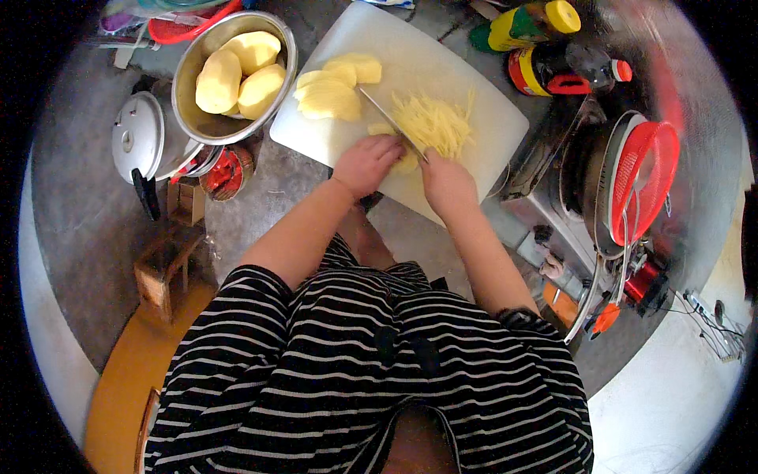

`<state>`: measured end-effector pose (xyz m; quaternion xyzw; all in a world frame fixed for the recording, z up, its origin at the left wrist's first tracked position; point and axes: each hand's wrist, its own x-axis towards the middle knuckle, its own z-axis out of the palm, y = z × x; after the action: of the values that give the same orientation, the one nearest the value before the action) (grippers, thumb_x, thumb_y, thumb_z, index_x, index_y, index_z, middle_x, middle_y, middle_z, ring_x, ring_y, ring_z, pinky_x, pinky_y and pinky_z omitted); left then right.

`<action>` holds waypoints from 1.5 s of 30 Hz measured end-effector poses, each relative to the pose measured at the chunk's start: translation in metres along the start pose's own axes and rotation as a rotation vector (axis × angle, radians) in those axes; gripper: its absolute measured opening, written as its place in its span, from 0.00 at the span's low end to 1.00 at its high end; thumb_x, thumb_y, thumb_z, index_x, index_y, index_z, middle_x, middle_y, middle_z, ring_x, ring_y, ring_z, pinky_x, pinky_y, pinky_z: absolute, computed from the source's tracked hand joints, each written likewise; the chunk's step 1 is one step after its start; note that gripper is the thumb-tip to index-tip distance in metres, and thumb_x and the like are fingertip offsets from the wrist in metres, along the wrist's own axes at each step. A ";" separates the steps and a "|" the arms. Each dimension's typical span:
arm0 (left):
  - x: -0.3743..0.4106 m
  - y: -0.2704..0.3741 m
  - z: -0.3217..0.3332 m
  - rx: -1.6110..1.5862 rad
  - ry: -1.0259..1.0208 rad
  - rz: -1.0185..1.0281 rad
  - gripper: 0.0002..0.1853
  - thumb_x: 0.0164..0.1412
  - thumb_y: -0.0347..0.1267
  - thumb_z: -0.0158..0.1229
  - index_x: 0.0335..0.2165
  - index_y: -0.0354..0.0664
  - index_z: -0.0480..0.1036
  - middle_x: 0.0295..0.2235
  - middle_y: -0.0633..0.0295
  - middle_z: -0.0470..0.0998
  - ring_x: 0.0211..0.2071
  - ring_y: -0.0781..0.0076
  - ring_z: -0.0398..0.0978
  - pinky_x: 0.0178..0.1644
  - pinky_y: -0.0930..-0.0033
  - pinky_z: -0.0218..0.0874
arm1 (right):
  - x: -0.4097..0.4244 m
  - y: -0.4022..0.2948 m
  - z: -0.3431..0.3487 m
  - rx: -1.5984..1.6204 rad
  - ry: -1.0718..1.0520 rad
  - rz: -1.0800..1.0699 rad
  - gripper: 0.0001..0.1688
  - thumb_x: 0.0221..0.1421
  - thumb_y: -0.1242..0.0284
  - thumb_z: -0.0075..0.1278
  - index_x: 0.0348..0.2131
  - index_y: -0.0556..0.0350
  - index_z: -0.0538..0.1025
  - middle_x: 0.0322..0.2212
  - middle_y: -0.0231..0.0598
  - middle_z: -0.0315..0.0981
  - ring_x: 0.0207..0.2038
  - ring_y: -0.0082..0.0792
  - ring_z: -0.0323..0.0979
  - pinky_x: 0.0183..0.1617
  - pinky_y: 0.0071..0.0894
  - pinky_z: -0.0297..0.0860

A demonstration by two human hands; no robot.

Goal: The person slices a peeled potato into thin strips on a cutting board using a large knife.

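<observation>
My right hand [448,181] grips a kitchen knife [386,117] by its handle, the blade slanting up and left over a white cutting board [408,41]. Against the blade's near side, my left hand [370,163] presses down on potato slices [379,128], mostly covered by its fingers. A pile of thin potato shreds [435,121] lies to the right of the blade. Overlapping potato slices [328,95] are spread on the board's left part. Beside the board, a steel bowl [286,77] holds several peeled potatoes [219,80].
A pressure cooker [139,136] stands left, near a small wooden stool [157,278]. At the upper right are a yellow-green bottle [527,26] and a dark sauce bottle [586,68]. A red strainer [663,160] rests in stacked pans [595,178] on the right.
</observation>
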<state>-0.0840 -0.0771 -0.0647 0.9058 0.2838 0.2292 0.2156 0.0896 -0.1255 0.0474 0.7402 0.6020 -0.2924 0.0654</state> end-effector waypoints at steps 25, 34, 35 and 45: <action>-0.001 0.003 -0.002 -0.021 -0.090 -0.035 0.17 0.56 0.33 0.53 0.45 0.46 0.72 0.49 0.59 0.72 0.51 0.56 0.69 0.54 0.58 0.63 | 0.003 0.004 0.016 0.056 0.032 -0.017 0.12 0.61 0.67 0.40 0.37 0.57 0.68 0.25 0.56 0.75 0.29 0.59 0.75 0.32 0.57 0.70; 0.004 0.007 -0.002 -0.001 -0.025 -0.016 0.14 0.55 0.32 0.53 0.42 0.45 0.73 0.46 0.62 0.74 0.48 0.60 0.71 0.52 0.62 0.64 | -0.016 0.022 0.022 0.049 -0.022 0.032 0.14 0.61 0.66 0.40 0.40 0.57 0.68 0.26 0.56 0.75 0.32 0.57 0.76 0.34 0.58 0.70; 0.004 0.006 -0.004 0.014 -0.028 -0.011 0.14 0.55 0.32 0.52 0.41 0.46 0.73 0.46 0.63 0.74 0.48 0.62 0.71 0.51 0.63 0.65 | -0.007 0.021 0.035 0.062 0.022 0.007 0.14 0.61 0.66 0.40 0.41 0.57 0.68 0.26 0.57 0.75 0.33 0.57 0.76 0.35 0.59 0.70; -0.002 0.004 0.002 -0.029 -0.048 -0.032 0.16 0.55 0.32 0.55 0.43 0.44 0.73 0.47 0.58 0.73 0.48 0.55 0.71 0.54 0.57 0.63 | -0.029 0.013 -0.010 0.055 -0.074 0.024 0.13 0.62 0.65 0.39 0.38 0.56 0.68 0.26 0.56 0.75 0.31 0.58 0.76 0.34 0.57 0.70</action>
<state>-0.0829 -0.0818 -0.0644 0.9031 0.2898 0.2079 0.2390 0.1021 -0.1488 0.0669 0.7376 0.5820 -0.3350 0.0708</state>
